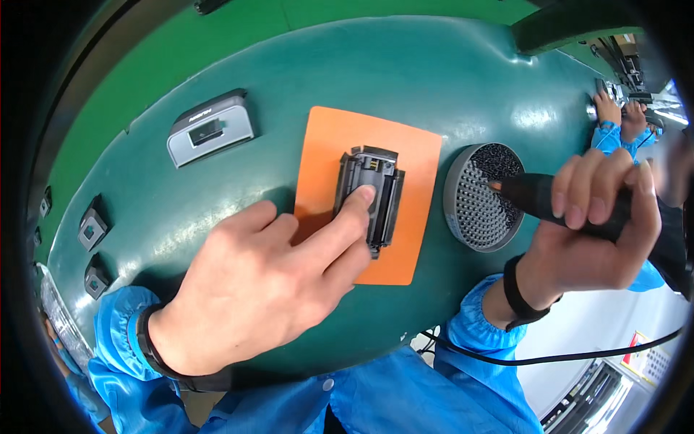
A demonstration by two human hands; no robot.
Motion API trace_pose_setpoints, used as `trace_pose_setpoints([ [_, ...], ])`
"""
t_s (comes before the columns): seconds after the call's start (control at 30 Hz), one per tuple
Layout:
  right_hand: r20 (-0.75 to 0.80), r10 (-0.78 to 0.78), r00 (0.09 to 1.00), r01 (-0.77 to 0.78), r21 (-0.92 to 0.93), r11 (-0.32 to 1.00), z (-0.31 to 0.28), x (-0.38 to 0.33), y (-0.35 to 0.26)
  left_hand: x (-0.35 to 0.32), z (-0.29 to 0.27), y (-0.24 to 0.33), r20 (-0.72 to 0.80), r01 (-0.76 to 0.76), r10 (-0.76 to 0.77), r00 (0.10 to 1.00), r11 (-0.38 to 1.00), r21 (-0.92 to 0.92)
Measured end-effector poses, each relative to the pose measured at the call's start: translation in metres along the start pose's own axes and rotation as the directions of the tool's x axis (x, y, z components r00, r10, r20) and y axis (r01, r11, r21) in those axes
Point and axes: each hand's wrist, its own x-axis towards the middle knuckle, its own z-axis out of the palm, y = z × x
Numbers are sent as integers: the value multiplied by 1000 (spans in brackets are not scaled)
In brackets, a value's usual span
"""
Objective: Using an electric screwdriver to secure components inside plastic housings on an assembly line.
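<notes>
A black plastic device housing (pixel 370 171) lies on an orange mat (pixel 413 181). My left hand (pixel 271 278) grips it, the index fingertip pressing on its middle and the other fingers curled along its near left side. My thumb is partly out of sight. On the right, my right hand (pixel 596 217) is closed around a black electric screwdriver (pixel 531 197) held nearly level, pointing left. Its copper-coloured tip is over a round grey screw tray (pixel 450 199) with rows of holes. Small dark screws (pixel 499 160) are heaped at the tray's far and right sides.
On the green table (pixel 376 65), a grey-and-black device (pixel 211 130) stands at the far left. Two smaller grey parts (pixel 92 226) sit near the left edge. A black cable (pixel 564 360) runs at lower right. Another person's hands (pixel 620 119) work at the far right.
</notes>
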Motion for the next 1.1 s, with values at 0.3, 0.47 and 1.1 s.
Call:
trace_pose_setpoints([
  [0.3, 22, -16, 1000, 18, -72, 997, -3, 1, 12, -1, 2, -2, 1, -13, 13, 1000, 1000, -5],
  [0.47, 37, 12, 999, -11, -45, 999, -9, -1, 8, 1, 2, -2, 11, -21, 21, 1000, 1000, -3],
  [1.1, 61, 0, 998, 7, -122, 993, -5, -4, 8, 2, 4, -4, -19, -13, 13, 1000, 999, -34],
])
